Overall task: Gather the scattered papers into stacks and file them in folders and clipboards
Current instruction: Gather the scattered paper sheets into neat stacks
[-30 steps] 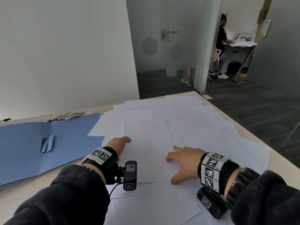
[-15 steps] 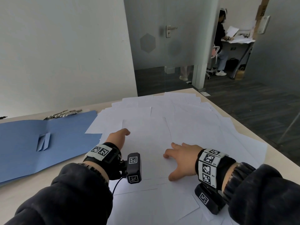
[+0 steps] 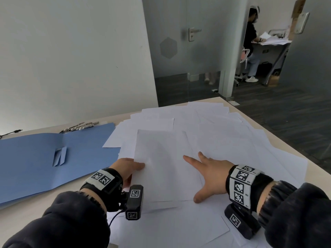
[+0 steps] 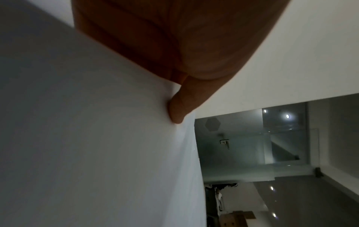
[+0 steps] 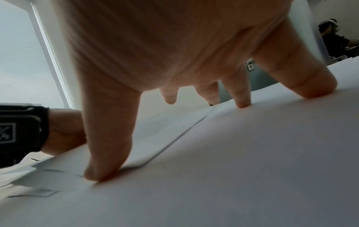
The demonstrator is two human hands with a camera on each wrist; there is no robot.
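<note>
Your left hand (image 3: 125, 169) pinched the left edge of a small stack of sheets (image 3: 161, 169), thumb on top and the other fingers hidden beneath the paper. Your right hand (image 3: 209, 174) lay spread on the paper just beside that stack's right edge, fingers straight and apart, the fingertips (image 5: 101, 173) pressing down in the right wrist view. Around both hands the scattered papers (image 3: 223, 133) covered most of the table (image 3: 250, 120), overlapping at loose angles out to its far corner. To your left the blue folder (image 3: 44, 158) lay open and flat, with no sheets in it that I could see, and beyond it sat a row of metal clips (image 3: 80, 126). By my reading you were near the start: one thin stack was being squared, while the bulk of the gathering and all of the filing remained undone.
</note>
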